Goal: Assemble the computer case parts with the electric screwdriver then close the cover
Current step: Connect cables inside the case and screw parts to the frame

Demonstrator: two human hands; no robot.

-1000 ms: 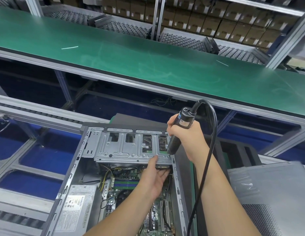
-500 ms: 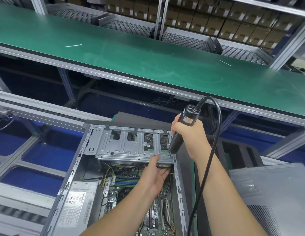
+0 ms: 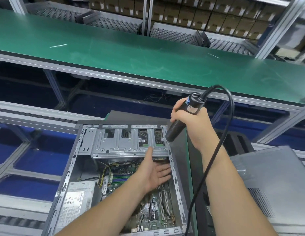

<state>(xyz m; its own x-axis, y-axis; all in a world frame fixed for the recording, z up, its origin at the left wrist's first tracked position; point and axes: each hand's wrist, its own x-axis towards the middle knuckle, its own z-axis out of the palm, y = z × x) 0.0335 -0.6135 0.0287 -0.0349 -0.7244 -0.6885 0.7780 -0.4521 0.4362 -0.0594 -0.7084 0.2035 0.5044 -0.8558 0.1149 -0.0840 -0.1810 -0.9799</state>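
Below my right hand (image 3: 190, 121), which is wrapped tight round the electric screwdriver (image 3: 183, 119), the tip meets the drive cage (image 3: 126, 143) at its right end, top of the open computer case (image 3: 173, 169). Cord (image 3: 221, 150) loops back past my forearm. Left hand (image 3: 156, 171) w/ fingers spread flat, thumb on cage's front edge. Cover (image 3: 274, 183) lies right of the grip.

The open computer case (image 3: 124, 181) lies in the middle, in front of the long conveyor belt (image 3: 148, 53). In its far end sits the drive cage (image 3: 129, 142), the power supply (image 3: 78, 200) is in the near left corner, and the motherboard (image 3: 156, 215) lies on the bottom. The left hand (image 3: 155, 172) is inside the case, under the near edge of the cage. The right hand (image 3: 190, 123) holds the electric screwdriver (image 3: 182, 120) above the far right corner. The cover (image 3: 274, 188) lies to the right of the case. Boxes (image 3: 208, 16) stand behind the belt.
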